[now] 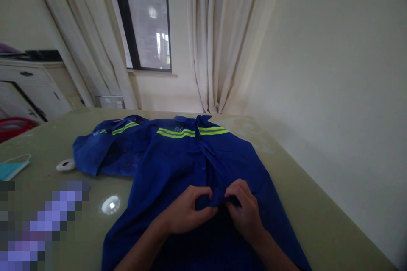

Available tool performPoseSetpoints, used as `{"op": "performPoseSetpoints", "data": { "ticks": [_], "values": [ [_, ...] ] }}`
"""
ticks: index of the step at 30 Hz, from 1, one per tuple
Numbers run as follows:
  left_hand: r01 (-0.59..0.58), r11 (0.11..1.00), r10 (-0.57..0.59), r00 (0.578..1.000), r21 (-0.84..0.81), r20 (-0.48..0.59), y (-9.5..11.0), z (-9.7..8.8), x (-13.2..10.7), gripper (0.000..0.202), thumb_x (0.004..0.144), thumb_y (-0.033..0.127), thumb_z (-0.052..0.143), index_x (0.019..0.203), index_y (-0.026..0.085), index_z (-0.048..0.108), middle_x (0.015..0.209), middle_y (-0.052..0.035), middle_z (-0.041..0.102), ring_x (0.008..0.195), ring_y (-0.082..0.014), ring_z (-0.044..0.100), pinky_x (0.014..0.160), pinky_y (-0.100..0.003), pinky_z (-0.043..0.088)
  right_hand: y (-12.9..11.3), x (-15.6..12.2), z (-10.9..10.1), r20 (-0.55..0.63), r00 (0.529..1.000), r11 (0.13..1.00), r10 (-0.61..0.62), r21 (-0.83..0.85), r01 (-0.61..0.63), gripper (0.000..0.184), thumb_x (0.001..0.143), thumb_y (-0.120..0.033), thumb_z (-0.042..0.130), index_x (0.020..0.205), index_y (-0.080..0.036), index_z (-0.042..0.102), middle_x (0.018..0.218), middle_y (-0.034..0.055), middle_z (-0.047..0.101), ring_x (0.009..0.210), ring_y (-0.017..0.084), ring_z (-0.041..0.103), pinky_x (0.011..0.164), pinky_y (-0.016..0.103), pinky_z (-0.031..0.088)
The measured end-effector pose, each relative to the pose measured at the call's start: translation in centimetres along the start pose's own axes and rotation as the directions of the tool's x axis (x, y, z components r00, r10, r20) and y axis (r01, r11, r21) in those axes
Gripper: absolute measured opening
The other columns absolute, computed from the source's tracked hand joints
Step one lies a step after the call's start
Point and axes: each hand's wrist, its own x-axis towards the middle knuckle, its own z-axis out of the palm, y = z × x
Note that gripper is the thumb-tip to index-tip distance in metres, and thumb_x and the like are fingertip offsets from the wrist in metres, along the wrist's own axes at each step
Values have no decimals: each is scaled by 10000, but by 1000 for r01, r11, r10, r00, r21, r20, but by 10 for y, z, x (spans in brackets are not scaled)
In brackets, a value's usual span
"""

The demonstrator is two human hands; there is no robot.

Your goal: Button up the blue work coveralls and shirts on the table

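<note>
Left hand (191,210) and right hand (244,207), grips pinched on the blue work shirt (173,165), presumably steady its front edge (218,194), at six o'clock from the collar (203,120).

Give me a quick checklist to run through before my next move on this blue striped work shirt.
1. Left hand on the work shirt's front: ok.
2. Right hand on the front too: ok.
3. Work shirt lying front side up: ok.
4. Second blue garment apart from the work shirt: not ok, they meet.
5. Face mask clear of both garments: ok.
6. Any button between the hands: cannot tell, too dark.
</note>
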Motion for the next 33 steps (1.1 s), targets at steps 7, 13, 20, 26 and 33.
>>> {"op": "performPoseSetpoints", "data": {
  "ticks": [7,13,20,26,33],
  "values": [
    [-40,999,41,990,-13,133,6,-6,0,400,954,570,545,977,208,714,949,-9,691,912,-184,582,866,-267,440,0,-1,1,30,998,998,-54,-14,55,270,820,36,543,769,-226,497,728,-9,539,726,176,510,667,326,379],
    [138,976,-125,988,-169,88,-12,-4,4,590,917,710,493,857,171,726,802,-13,642,816,-181,549,770,-273,454,1,-1,2,105,992,995,-73,-60,79,183,925,-54,607,945,-228,658,766,8,575,752,187,533,687,343,404],
    [202,896,-231,972,-396,-28,-11,-16,-1,453,824,544,713,1138,217,725,1137,-26,697,1017,-223,602,908,-307,469,-3,0,-2,114,990,995,84,-58,-77,198,968,-170,579,1093,-254,709,895,42,586,849,212,569,748,362,463],
    [-18,998,13,997,-60,-81,3,-8,5,161,887,350,697,874,195,734,856,11,710,825,-171,605,778,-264,409,-16,-3,5,162,976,988,142,-83,-130,592,792,-592,788,1210,-205,623,1161,123,563,1068,317,550,914,462,469],
    [-35,998,39,996,48,-80,3,-6,7,214,915,348,655,785,179,672,726,37,624,722,-134,552,663,-248,352,-13,1,9,184,974,988,134,-96,-118,56,999,-253,607,944,-246,615,898,22,625,886,218,579,844,390,398]
  ]
}}
